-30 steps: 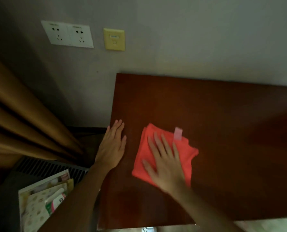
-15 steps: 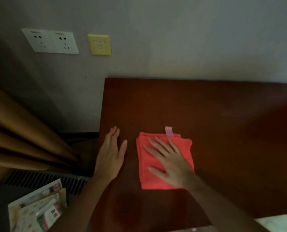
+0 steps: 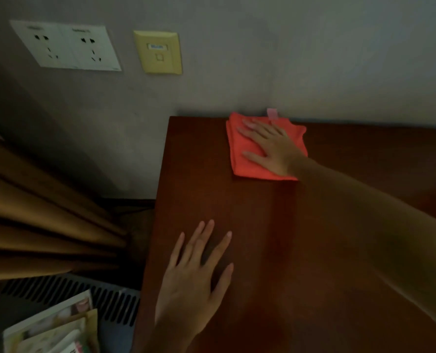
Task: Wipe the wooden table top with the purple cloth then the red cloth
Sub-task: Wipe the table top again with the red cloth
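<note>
Red cloth (image 3: 247, 161), folded, lies on the wooden table top (image 3: 275, 238) at its far edge against the wall (image 3: 262, 59), with the right hand (image 3: 270, 149) pressed flat on it, fingers straight and spread, arm stretched out. Nearer on the table top, by its left edge, the left hand (image 3: 194, 284) rests flat with fingers straight and spread, holding nothing.

The flat right hand (image 3: 270, 146) hides the middle of the folded red cloth (image 3: 240, 164). The dark wooden table top (image 3: 262, 250) runs off the right and bottom edges. The stack of printed paper packets (image 3: 51, 329), perhaps magazines, is cropped at the bottom-left corner, its print unreadable.
</note>
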